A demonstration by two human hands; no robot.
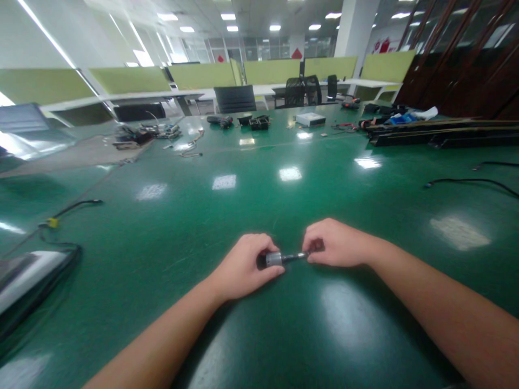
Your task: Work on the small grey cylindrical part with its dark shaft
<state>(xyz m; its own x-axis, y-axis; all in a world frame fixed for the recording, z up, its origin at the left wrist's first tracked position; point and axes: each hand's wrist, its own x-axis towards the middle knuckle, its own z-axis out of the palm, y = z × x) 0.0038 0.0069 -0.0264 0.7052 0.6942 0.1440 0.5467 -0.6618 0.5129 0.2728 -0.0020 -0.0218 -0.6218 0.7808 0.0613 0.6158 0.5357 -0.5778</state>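
Head view: tool [274, 259] clasped between left fingers [269, 275], its tip [302, 255] pinched in right fingers [312, 237].

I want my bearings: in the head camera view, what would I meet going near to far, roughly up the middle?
Silver-and-dark tool held in the left fingers, flat silver box, black mesh chair, yellow-green partition, red diamond-shaped decoration.

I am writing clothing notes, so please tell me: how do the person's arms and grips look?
The left grip and right grip wear no gloves, and no ring or watch shows. The left forearm and right forearm are bare, with no sleeve or marking in view.
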